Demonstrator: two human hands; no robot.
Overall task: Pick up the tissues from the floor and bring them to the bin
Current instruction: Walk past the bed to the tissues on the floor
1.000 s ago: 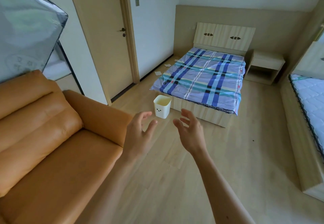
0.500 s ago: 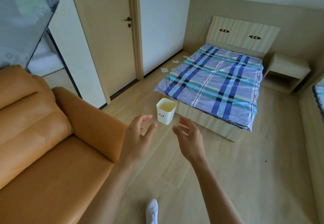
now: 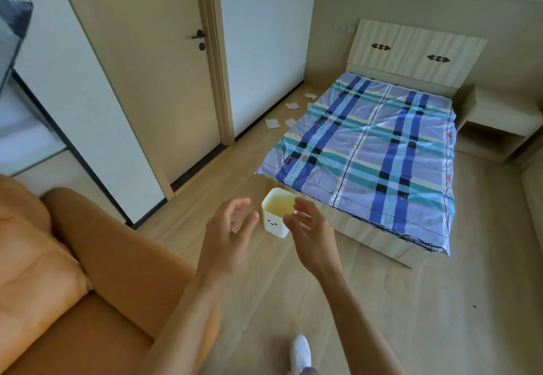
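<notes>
Several flat white paper tissues (image 3: 272,123) lie scattered on the pale wood-grain floor (image 3: 411,301), in the strip between the white wall and the blue plaid quilted bed (image 3: 373,151), well beyond both hands, ahead and slightly left. Nearer, just past the fingertips by the bed's corner, stands the small white square plastic bin (image 3: 276,222) with a printed face. Left hand (image 3: 227,241) and right hand (image 3: 313,239) are spread wide and empty; neither looks clearly nearer.
</notes>
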